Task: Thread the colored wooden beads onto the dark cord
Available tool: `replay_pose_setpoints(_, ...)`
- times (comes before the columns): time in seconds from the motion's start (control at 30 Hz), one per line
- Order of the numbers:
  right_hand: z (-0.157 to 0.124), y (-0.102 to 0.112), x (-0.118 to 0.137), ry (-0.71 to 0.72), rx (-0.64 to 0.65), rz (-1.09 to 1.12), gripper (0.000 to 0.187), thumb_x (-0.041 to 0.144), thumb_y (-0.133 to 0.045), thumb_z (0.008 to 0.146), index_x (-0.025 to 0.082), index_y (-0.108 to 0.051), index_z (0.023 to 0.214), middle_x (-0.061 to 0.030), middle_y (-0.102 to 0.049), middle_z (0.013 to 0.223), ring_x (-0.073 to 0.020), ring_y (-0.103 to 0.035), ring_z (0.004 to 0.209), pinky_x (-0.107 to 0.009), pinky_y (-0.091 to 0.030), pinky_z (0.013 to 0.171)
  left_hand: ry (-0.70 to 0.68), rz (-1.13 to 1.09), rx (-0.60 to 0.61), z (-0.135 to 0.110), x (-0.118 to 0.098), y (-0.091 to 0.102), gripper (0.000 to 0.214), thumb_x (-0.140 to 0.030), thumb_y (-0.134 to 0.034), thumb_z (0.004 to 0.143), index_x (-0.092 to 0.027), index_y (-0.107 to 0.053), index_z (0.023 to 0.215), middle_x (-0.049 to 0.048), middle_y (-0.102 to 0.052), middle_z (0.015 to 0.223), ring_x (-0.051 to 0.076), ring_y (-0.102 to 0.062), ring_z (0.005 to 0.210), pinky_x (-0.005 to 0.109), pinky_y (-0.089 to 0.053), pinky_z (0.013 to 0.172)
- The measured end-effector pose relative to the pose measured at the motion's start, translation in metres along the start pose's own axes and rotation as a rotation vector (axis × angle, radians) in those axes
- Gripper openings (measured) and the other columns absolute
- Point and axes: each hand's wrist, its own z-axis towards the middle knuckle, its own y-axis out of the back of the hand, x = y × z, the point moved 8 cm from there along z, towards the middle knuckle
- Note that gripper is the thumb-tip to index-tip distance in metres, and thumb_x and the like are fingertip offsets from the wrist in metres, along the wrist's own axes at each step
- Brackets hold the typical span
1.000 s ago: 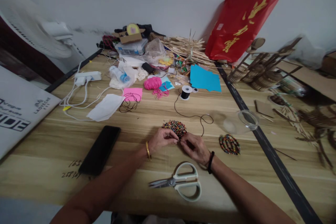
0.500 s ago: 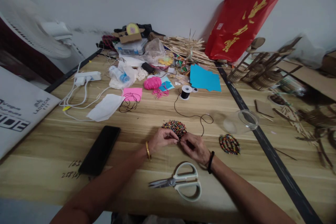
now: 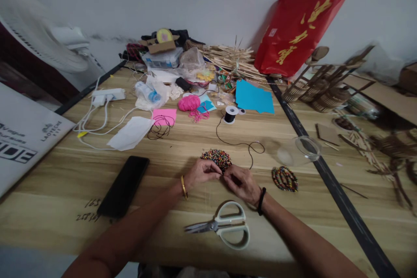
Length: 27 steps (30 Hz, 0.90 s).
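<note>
My left hand (image 3: pixel 201 172) and my right hand (image 3: pixel 241 182) rest on the wooden table (image 3: pixel 182 147), fingertips pinched together and meeting just in front of a pile of small coloured beads (image 3: pixel 216 157). What sits between the fingertips is too small to name. A thin black cord (image 3: pixel 239 144) runs from near my right hand up to a black thread spool (image 3: pixel 231 114). A coil of strung beads (image 3: pixel 284 178) lies right of my right hand. White-handled scissors (image 3: pixel 224 226) lie just in front of my wrists.
A black phone (image 3: pixel 124 185) lies at the left. A clear plastic cup (image 3: pixel 298 150) lies on its side at the right. Further back are pink yarn (image 3: pixel 189 103), blue paper (image 3: pixel 253 97), a white power strip (image 3: pixel 108 94), wooden sticks (image 3: pixel 231 57) and a red bag (image 3: pixel 298 24).
</note>
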Motion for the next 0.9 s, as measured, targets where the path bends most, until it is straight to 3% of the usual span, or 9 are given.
replay_pose_setpoints(0.9, 0.0002, 0.0008, -0.0012, -0.008, -0.002, 0.003, 0.012, 0.021, -0.048, 0.091, 0.018, -0.055, 0.082, -0.0025, -0.06, 0.069, -0.0118, -0.054, 0.058, -0.022, -0.042, 0.055, -0.001, -0.006, -0.013, 0.0015, 0.0045, 0.002, 0.025, -0.028, -0.076, 0.064, -0.008, -0.068, 0.077, 0.0063, -0.068, 0.073, 0.012, -0.059, 0.066, 0.024, -0.045, 0.066)
